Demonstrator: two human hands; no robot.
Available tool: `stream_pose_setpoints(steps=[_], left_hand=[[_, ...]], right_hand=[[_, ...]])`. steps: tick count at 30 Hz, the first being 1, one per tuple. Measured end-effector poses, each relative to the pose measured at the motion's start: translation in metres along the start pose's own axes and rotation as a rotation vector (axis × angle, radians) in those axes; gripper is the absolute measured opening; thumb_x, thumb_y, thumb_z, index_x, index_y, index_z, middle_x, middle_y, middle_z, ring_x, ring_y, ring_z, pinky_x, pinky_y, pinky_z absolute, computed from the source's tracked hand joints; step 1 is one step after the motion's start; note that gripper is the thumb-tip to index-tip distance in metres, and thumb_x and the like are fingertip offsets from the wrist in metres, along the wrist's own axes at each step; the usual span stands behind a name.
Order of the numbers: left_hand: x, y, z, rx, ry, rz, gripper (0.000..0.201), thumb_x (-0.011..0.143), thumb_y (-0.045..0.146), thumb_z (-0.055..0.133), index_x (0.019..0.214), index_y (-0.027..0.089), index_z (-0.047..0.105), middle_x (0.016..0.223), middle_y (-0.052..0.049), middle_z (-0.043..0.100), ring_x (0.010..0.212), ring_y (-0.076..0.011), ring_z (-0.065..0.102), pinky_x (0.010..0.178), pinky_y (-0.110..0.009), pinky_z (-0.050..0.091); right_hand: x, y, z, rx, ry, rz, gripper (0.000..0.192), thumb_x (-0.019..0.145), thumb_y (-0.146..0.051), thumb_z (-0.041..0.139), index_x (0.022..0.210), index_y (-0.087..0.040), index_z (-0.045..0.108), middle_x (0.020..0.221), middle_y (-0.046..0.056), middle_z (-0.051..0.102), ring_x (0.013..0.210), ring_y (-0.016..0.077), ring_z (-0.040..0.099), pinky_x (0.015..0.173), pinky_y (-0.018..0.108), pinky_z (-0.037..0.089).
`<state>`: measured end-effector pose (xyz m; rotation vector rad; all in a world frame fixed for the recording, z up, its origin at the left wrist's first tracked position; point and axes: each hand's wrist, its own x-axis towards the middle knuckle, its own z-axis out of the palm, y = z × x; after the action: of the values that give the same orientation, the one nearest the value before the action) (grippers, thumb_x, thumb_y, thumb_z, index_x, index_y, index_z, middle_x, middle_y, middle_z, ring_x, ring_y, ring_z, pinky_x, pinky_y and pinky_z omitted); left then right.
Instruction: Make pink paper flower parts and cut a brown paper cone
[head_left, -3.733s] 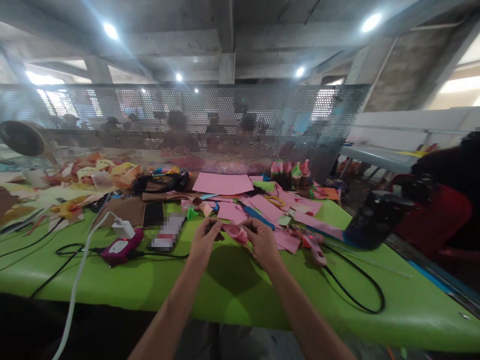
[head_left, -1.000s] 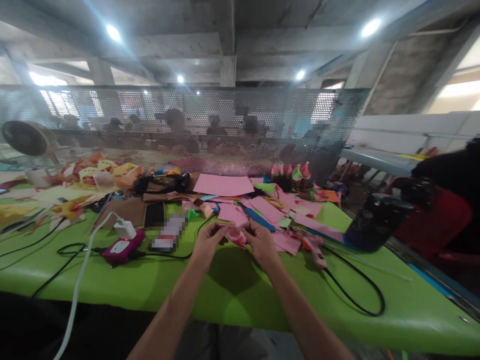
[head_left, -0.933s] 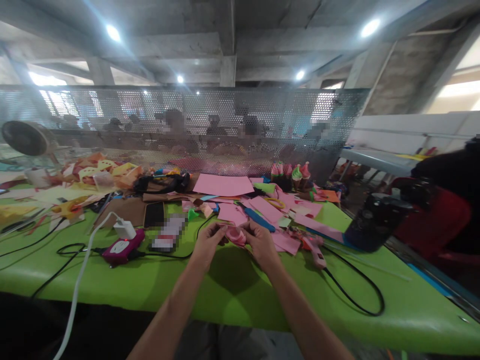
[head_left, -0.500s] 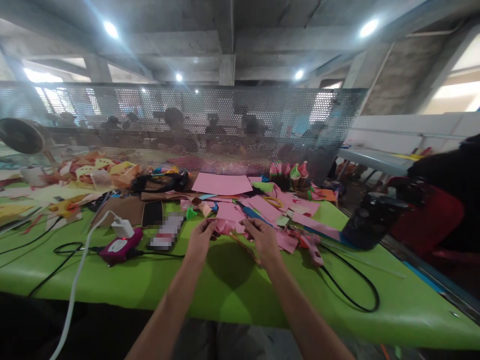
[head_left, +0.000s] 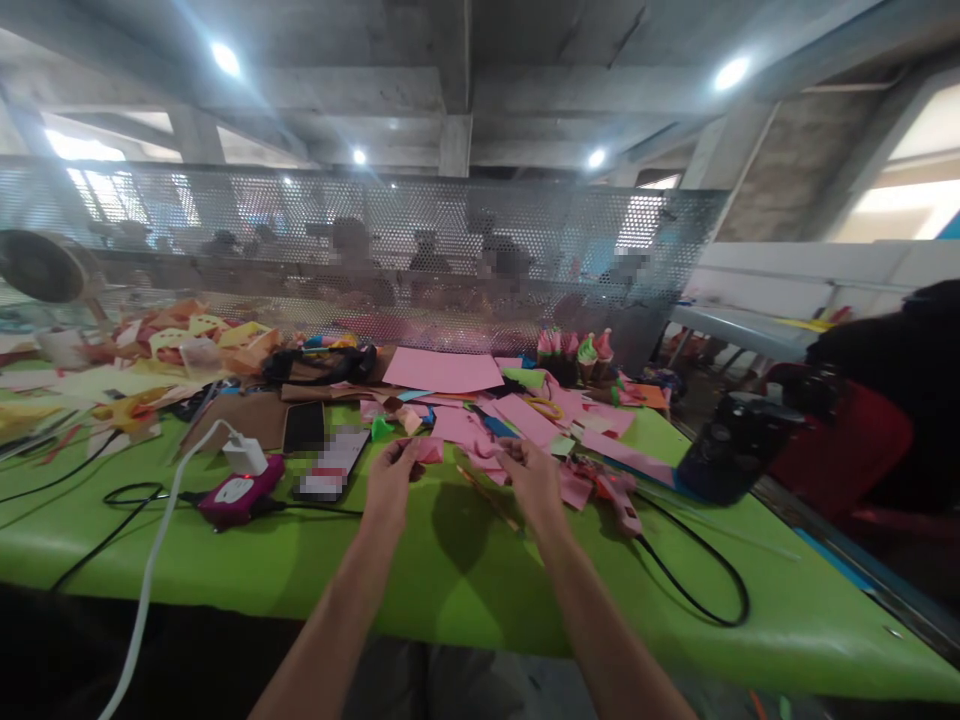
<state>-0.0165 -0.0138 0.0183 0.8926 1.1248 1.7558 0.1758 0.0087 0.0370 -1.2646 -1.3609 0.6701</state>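
Between the fingertips of my left hand (head_left: 391, 478) is a small pink piece of paper (head_left: 430, 451), pinched at its left end. My right hand (head_left: 529, 474) pinches a crumpled pink paper piece (head_left: 484, 456), which is apart from the left one. Below the right-hand piece lies a thin brownish stick (head_left: 491, 498) on the green table (head_left: 450, 590). A pink glue gun (head_left: 621, 500) with a black cord lies to the right of my right hand. A phone (head_left: 334, 465) with a lit screen lies left of my left hand.
A magenta power adapter (head_left: 238, 494) with a white plug sits at the left. Pink sheets (head_left: 444, 368) cover the back of the table before a perforated metal screen (head_left: 450, 230). Ice-cream-cone crafts (head_left: 587, 355) stand there too. A dark bottle (head_left: 735, 447) is at the right.
My hands have moved apart, and the pink paper that spanned both is now two separate pieces, one in each hand. The view has shifted slightly.
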Motion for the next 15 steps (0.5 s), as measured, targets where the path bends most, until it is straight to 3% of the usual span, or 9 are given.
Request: stream_pose_setpoints(steps=[4, 8, 10, 13, 15], left_hand=[[-0.004, 0.000, 0.004, 0.061, -0.080, 0.024, 0.033, 0.064, 0.045, 0.073, 0.077, 0.015, 0.065, 0.060, 0.002, 0.060, 0.048, -0.0082, 0.051, 0.049, -0.020, 0.041], [-0.008, -0.001, 0.014, 0.123, -0.218, 0.083, 0.021, 0.063, 0.034, 0.074, 0.071, 0.017, 0.064, 0.061, 0.001, 0.062, 0.056, -0.0124, 0.055, 0.053, -0.022, 0.043], [-0.010, 0.003, 0.018, 0.150, -0.263, 0.118, 0.016, 0.064, 0.030, 0.073, 0.070, 0.018, 0.065, 0.063, 0.000, 0.062, 0.059, -0.0133, 0.055, 0.056, -0.023, 0.043], [-0.028, 0.023, 0.022, 0.179, -0.168, 0.214, 0.021, 0.066, 0.030, 0.072, 0.084, 0.020, 0.066, 0.076, -0.001, 0.063, 0.065, -0.0135, 0.053, 0.061, -0.024, 0.042], [-0.057, 0.044, 0.020, 0.120, -0.078, 0.207, 0.021, 0.070, 0.038, 0.071, 0.081, 0.022, 0.063, 0.073, -0.001, 0.059, 0.064, -0.0146, 0.052, 0.060, -0.025, 0.041]], right_hand=[[-0.003, -0.004, 0.000, -0.037, -0.016, -0.077, 0.030, 0.072, -0.040, 0.064, 0.090, -0.018, 0.068, 0.077, 0.004, 0.067, 0.068, 0.0197, 0.058, 0.058, 0.028, 0.042], [-0.011, -0.011, 0.008, 0.103, -0.377, -0.063, 0.034, 0.078, -0.050, 0.061, 0.082, -0.017, 0.067, 0.070, 0.001, 0.064, 0.057, 0.0147, 0.053, 0.051, 0.024, 0.039], [-0.014, -0.012, 0.011, 0.108, -0.493, -0.067, 0.031, 0.077, -0.049, 0.064, 0.076, -0.018, 0.065, 0.065, -0.001, 0.061, 0.057, 0.0138, 0.052, 0.052, 0.024, 0.039], [-0.014, -0.012, 0.011, 0.125, -0.423, -0.056, 0.031, 0.074, -0.048, 0.067, 0.066, -0.019, 0.060, 0.057, -0.004, 0.055, 0.053, 0.0128, 0.048, 0.051, 0.024, 0.036], [-0.012, -0.012, 0.010, 0.175, -0.323, -0.010, 0.032, 0.072, -0.049, 0.068, 0.065, -0.019, 0.059, 0.056, -0.004, 0.052, 0.051, 0.0119, 0.045, 0.050, 0.024, 0.035]])
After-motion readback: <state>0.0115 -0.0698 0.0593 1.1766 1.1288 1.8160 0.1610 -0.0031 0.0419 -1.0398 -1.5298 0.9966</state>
